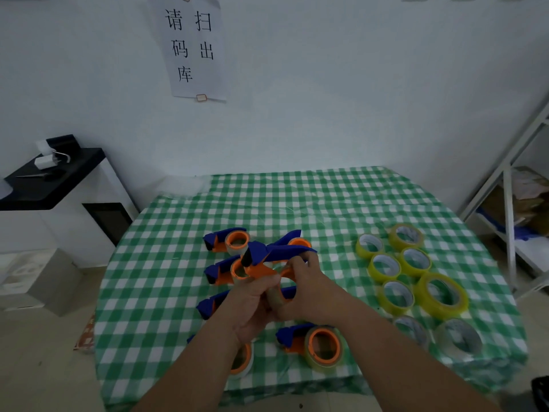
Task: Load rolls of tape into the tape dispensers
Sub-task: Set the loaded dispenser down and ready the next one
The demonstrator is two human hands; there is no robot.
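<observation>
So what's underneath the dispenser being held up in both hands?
Under the held dispenser, more blue-and-orange dispensers lie on the checked tablecloth. The hands cover part of one; whatever else lies beneath is hidden.

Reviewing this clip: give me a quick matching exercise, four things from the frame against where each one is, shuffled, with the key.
Things:
1. held dispenser
2. largest yellow roll
3. paper sign
4. black-topped cabinet

Places:
A. on the wall behind the table
B. beside the table, far left
C. raised above the table, in the grip of the left hand and right hand
D. on the table's right side, among loose rolls

Pairs: 1-C, 2-D, 3-A, 4-B
</observation>
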